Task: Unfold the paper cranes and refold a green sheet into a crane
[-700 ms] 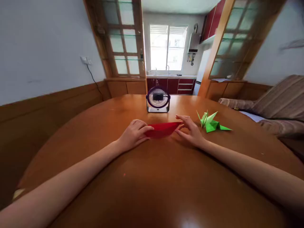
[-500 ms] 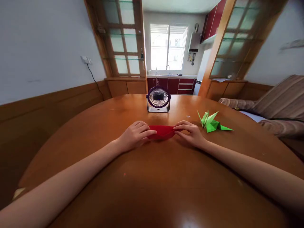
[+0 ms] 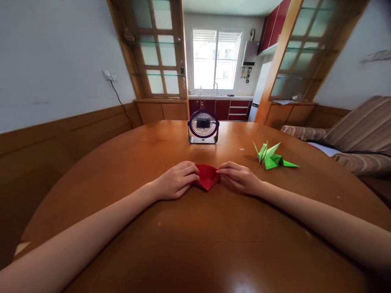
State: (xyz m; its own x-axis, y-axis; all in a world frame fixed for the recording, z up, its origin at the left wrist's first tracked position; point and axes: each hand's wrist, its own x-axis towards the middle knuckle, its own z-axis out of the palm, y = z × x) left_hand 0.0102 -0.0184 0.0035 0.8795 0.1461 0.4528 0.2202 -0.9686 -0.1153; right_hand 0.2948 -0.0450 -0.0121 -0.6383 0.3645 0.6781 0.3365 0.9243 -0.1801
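Note:
A piece of red folded paper (image 3: 207, 176) lies on the brown table between my two hands, with one point facing me. My left hand (image 3: 179, 179) grips its left edge, fingers bent over the paper. On the opposite side, my right hand (image 3: 240, 177) pinches the right edge between thumb and fingertips. Both hands hide the paper's side ends. To the right of my right hand, apart from it, sits a green origami crane (image 3: 271, 156) with pointed wings and tail.
A small purple desk fan (image 3: 203, 125) stands beyond the paper. The round wooden table (image 3: 195, 236) reaches close to a striped sofa (image 3: 360, 130) on the right. A tiny white scrap (image 3: 241, 149) lies near the crane.
The red paper has gone from a narrow strip to a wider shape with its point toward me. My hands have drawn closer together, and the left has moved slightly nearer me.

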